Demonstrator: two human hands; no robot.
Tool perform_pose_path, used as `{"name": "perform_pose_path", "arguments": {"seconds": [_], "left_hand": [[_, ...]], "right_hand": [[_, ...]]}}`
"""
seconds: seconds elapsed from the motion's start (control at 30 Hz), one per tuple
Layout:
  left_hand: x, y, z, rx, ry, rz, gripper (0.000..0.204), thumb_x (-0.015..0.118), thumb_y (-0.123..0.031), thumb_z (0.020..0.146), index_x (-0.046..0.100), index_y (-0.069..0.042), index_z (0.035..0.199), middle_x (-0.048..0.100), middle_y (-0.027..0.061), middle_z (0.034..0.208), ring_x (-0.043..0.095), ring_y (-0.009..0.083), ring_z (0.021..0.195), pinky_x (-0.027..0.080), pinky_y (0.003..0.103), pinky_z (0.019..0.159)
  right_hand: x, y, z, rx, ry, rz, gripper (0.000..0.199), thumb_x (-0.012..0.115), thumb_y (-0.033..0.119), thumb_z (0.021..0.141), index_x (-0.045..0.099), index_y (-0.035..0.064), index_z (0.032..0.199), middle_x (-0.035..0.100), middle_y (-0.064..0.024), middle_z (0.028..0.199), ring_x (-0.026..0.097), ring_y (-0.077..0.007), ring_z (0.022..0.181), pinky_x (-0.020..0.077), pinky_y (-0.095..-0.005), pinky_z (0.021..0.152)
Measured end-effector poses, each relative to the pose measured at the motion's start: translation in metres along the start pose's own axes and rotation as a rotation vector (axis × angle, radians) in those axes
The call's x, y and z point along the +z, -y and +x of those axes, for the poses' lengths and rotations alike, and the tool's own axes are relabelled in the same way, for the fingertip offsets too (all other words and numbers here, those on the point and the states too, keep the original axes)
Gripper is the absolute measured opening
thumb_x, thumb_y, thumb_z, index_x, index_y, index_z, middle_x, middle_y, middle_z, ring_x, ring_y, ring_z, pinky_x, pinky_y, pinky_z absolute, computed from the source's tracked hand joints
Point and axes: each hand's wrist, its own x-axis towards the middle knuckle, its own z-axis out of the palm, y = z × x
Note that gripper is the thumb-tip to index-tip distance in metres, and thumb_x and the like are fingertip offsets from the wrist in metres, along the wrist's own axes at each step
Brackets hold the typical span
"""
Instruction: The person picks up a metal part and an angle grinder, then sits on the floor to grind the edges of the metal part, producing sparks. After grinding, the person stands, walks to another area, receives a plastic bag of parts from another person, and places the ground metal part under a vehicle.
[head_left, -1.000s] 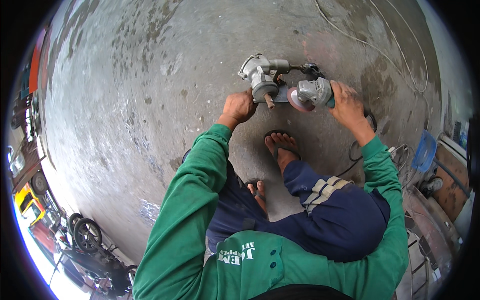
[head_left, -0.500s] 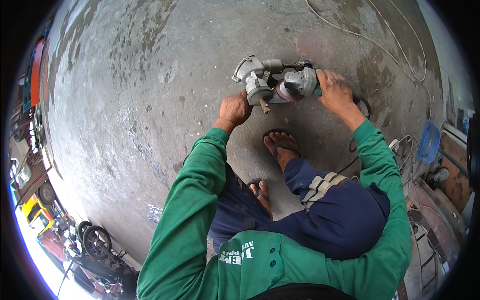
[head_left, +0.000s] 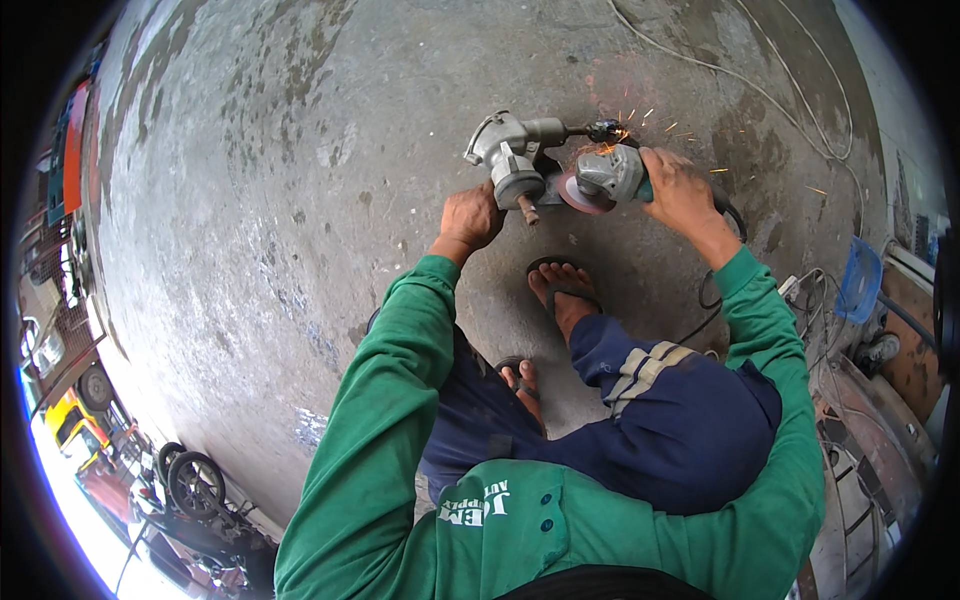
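Observation:
A grey cast-metal housing point(head_left: 507, 148) with a round flange and a rusty shaft stub point(head_left: 528, 209) lies on the floor ahead of me. My left hand point(head_left: 470, 218) is closed on its near left side, the fingertips hidden behind it. My right hand point(head_left: 685, 195) grips the body of an angle grinder point(head_left: 614, 172), silver at the head and teal at the handle. Its reddish disc point(head_left: 584, 198) faces the housing. Orange sparks point(head_left: 622, 137) fly beside the dark end of a rod point(head_left: 604, 130) reaching right from the housing. The exact contact spot is hidden.
A black power cord point(head_left: 738, 218) trails from the grinder. Pale cables point(head_left: 700, 66) cross the floor at far right. My sandaled feet point(head_left: 566, 288) are just below the work. A blue plastic scoop-like piece point(head_left: 858, 282) and clutter stand at right; a motorcycle point(head_left: 195, 485) stands at lower left.
The grinder has shifted slightly right and turned, showing more of its disc. A spray of sparks now flies up and right. My left hand and the housing stay put.

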Motion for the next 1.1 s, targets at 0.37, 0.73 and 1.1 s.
{"name": "perform_pose_path", "arguments": {"seconds": [0.37,0.73,1.1], "left_hand": [[0.001,0.000,0.000,-0.011,-0.001,-0.049,0.031,0.059,-0.030,0.093,0.058,-0.005,0.112,0.073,0.0194,0.100,0.070,0.0402,0.094,0.055,0.051,0.082],[0.010,0.000,-0.003,0.010,-0.018,-0.031,0.031,0.059,-0.030,0.094,0.060,-0.005,0.112,0.073,0.0209,0.097,0.070,0.0413,0.092,0.055,0.050,0.081],[-0.002,-0.011,-0.009,-0.013,-0.053,-0.053,0.031,0.064,-0.028,0.091,0.059,-0.003,0.108,0.074,0.0200,0.095,0.072,0.0396,0.091,0.056,0.050,0.079]], "right_hand": [[-0.025,-0.019,-0.042,0.028,0.019,0.048,0.070,0.082,0.012,0.070,0.050,0.0060,0.132,0.064,-0.0192,0.123,0.064,-0.0398,0.114,0.0529,-0.0493,0.095],[0.017,-0.004,-0.009,0.405,0.237,0.332,0.087,0.081,0.027,0.069,0.046,-0.0015,0.143,0.064,-0.0298,0.129,0.061,-0.0446,0.122,0.0519,-0.0500,0.100],[0.039,-0.003,0.014,0.325,0.235,0.349,0.099,0.085,0.029,0.065,0.043,-0.0091,0.146,0.061,-0.0318,0.134,0.059,-0.0448,0.126,0.0485,-0.0462,0.107]]}}
